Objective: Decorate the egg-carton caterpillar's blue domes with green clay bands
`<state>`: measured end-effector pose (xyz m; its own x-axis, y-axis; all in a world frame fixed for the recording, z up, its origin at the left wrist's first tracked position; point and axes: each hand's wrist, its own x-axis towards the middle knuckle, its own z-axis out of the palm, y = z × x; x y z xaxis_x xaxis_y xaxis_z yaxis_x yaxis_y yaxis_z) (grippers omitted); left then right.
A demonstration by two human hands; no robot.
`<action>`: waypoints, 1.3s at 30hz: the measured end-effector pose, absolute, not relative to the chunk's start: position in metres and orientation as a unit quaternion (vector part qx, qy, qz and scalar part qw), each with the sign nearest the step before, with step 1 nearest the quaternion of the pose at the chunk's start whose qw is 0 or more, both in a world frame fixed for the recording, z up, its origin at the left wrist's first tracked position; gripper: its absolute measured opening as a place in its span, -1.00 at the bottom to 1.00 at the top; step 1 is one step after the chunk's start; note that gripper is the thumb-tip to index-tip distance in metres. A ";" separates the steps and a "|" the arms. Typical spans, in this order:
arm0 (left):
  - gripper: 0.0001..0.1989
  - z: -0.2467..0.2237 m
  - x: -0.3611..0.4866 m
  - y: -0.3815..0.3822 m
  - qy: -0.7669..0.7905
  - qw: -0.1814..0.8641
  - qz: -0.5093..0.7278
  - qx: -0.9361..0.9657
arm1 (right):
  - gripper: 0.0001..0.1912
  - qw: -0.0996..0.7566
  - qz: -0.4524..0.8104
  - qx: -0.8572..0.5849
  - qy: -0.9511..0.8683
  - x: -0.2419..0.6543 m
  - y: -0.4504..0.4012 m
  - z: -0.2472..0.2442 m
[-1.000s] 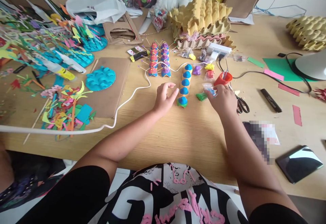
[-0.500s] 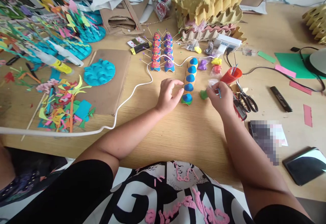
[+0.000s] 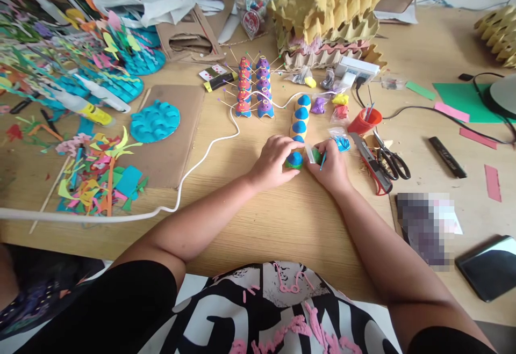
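A strip of egg-carton cups [image 3: 299, 127], topped with blue caps, stands on the table in front of me. The near cup has a green lower rim. My left hand [image 3: 273, 161] curls its thumb and fingers around that near end. Just to the right, my right hand [image 3: 329, 168] is closed on a thin blue stick [image 3: 323, 160]. Its fingers also pinch a small packet of green clay [image 3: 316, 155] with clear plastic, close beside the strip. A packet of blue clay [image 3: 342, 144] lies beyond the right knuckles.
Red and purple cup strips [image 3: 264, 88] with pins sit farther back, a white cable [image 3: 215, 142] crossing them. At right are a red cup [image 3: 365, 121], a box cutter [image 3: 373, 163] and scissors [image 3: 390, 155]. Left are cardboard [image 3: 173, 155] and paper scraps [image 3: 97, 182].
My left hand has moved onto the strip's near end. My right hand has come left and nearer with the stick and green clay, uncovering the blue clay packet and box cutter.
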<state>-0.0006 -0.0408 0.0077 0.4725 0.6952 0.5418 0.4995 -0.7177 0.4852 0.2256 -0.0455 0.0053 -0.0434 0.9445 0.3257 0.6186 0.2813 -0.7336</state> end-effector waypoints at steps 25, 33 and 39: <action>-0.73 0.013 -0.003 -0.040 0.370 0.150 0.450 0.799 | -0.61 0.408 0.068 -0.352 -0.839 0.215 -0.056 0.002; -0.81 0.013 -0.005 -0.040 0.392 0.183 0.408 0.804 | -0.63 0.383 0.079 -0.329 -0.860 0.220 -0.050 0.000; -0.79 0.012 -0.005 -0.040 0.389 0.189 0.405 0.805 | -0.64 0.387 0.078 -0.327 -0.859 0.219 -0.048 0.000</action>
<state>-0.0053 -0.0398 0.0117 0.3690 0.7800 0.5054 0.4732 -0.6257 0.6202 0.2188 -0.0484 -0.0003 -0.4873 0.6212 0.6137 0.5010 0.7745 -0.3861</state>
